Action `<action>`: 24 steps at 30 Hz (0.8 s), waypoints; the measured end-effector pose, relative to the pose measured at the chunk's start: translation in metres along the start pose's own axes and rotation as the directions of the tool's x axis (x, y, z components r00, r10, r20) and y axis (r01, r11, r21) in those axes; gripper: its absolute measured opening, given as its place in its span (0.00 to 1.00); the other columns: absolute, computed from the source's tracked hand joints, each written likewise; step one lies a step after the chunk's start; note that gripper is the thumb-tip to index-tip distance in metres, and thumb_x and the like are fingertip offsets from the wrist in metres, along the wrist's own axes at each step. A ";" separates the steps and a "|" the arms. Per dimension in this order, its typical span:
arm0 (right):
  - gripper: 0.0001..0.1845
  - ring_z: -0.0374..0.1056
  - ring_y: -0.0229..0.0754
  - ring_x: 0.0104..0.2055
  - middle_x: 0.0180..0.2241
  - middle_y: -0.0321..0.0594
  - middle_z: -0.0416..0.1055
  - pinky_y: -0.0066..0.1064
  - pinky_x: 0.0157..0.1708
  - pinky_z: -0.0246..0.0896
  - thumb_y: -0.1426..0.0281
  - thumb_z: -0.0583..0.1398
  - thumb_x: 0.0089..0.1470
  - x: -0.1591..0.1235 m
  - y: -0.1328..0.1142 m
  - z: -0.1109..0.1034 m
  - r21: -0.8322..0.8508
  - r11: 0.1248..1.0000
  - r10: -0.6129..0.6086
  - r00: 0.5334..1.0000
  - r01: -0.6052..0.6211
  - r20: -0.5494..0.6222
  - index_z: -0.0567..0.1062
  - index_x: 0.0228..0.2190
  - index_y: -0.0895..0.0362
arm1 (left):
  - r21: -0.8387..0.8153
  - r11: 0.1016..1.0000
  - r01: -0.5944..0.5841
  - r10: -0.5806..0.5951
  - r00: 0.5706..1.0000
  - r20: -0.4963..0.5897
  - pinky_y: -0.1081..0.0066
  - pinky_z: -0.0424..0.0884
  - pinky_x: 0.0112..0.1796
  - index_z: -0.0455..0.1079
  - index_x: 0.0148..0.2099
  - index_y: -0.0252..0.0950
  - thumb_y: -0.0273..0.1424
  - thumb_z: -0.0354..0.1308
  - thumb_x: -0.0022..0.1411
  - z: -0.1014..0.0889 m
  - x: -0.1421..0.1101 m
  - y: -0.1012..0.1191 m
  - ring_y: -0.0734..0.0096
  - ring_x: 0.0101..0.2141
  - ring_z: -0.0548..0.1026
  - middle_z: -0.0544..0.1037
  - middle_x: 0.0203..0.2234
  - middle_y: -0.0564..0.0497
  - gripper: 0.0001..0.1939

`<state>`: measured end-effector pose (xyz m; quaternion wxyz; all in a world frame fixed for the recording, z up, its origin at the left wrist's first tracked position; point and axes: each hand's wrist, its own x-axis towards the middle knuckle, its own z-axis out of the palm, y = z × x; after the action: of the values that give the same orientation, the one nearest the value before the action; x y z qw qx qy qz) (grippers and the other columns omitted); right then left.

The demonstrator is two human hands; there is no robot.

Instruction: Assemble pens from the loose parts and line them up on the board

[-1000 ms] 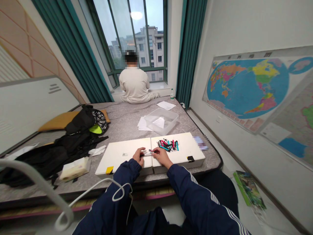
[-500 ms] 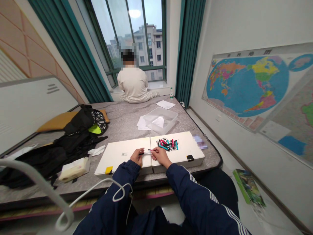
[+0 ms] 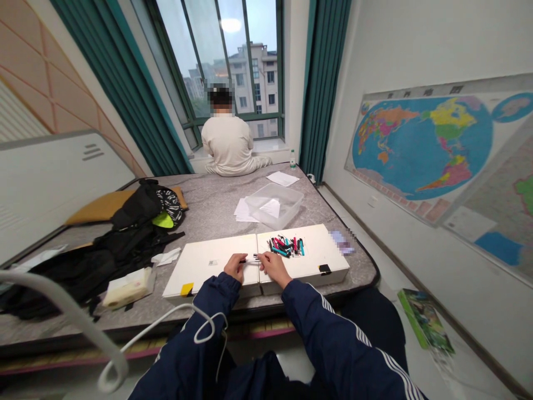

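Note:
My left hand (image 3: 235, 267) is closed, with its fingers pinching one dark end of a slim pen (image 3: 250, 260). The pen's middle looks pale or clear. At its other dark end, my right hand (image 3: 273, 269) pinches with thumb and fingertips. Both hands are just above the front of two white boxes (image 3: 191, 266) standing side by side, near the seam between them. Beyond my right hand, a loose pile of pen parts (image 3: 286, 245) in black, red and teal lies on the right box. Fine detail of the pen is too small to make out.
A clear plastic bin (image 3: 291, 208) and paper sheets (image 3: 245, 211) lie behind the boxes. At left are a black backpack (image 3: 112, 244), a tissue pack (image 3: 129, 288) and a white cable (image 3: 166, 322). A person (image 3: 227, 144) sits by the window, near a bottle (image 3: 292, 159).
Both hands stay in nearly the same place, still pinching the pen. The view has shifted very slightly; the pile of pen parts looks the same.

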<state>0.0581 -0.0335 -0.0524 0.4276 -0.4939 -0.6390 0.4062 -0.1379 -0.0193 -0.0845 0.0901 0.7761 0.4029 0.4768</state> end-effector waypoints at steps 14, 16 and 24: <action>0.13 0.68 0.37 0.23 0.24 0.35 0.69 0.23 0.16 0.61 0.61 0.60 0.48 0.004 0.011 0.001 0.329 0.944 0.038 0.999 -0.031 -0.016 0.70 0.33 0.57 | 0.128 0.988 0.083 -0.089 0.995 0.044 0.54 0.66 0.50 0.65 0.55 0.37 0.27 0.51 0.57 0.002 0.002 0.000 0.57 0.47 0.71 0.75 0.45 0.44 0.22; 0.14 0.69 0.38 0.25 0.24 0.35 0.69 0.23 0.17 0.62 0.61 0.61 0.46 0.006 0.012 0.000 0.380 0.924 0.058 0.998 -0.040 -0.036 0.69 0.32 0.57 | 0.125 0.990 0.068 -0.073 0.997 0.038 0.55 0.67 0.48 0.66 0.54 0.36 0.29 0.51 0.58 0.002 0.003 -0.005 0.57 0.46 0.71 0.75 0.45 0.43 0.21; 0.17 0.68 0.36 0.21 0.23 0.38 0.72 0.24 0.16 0.63 0.58 0.60 0.46 0.008 0.011 -0.002 0.407 0.910 0.117 0.991 -0.084 -0.058 0.69 0.32 0.58 | 0.206 0.971 0.123 -0.140 0.988 0.070 0.57 0.69 0.41 0.74 0.40 0.39 0.30 0.55 0.56 0.001 0.005 -0.008 0.58 0.37 0.73 0.79 0.33 0.48 0.09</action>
<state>0.0617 -0.0237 -0.0609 0.5244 -0.4432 -0.4973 0.5303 -0.1404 -0.0100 -0.0862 0.0594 0.7722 0.4952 0.3935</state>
